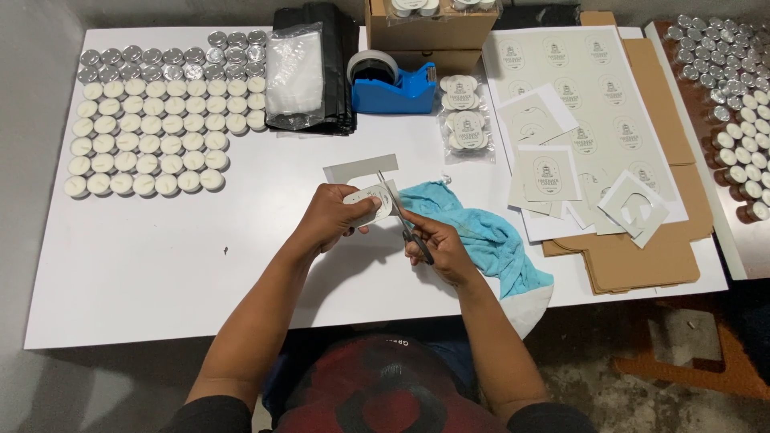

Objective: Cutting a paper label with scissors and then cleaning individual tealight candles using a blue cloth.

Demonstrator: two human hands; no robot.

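I'm watching my left hand gripping an oval paper label above the white tabletop, my right hand closing around scissors cutting its edge, blue cloth lying just beside.

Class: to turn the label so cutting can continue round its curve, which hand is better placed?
Left hand: it grips the label, while the right hand is occupied with the scissors.

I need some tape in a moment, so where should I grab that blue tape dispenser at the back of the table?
Probably take the blue tape dispenser by its low blue body, hands closing across its two long sides from above. The roll sits at its left end and the cutter end points right toward the packed candles, so the middle of the body looks like the safest hold. The cardboard box crowds it from behind; come in from the front.
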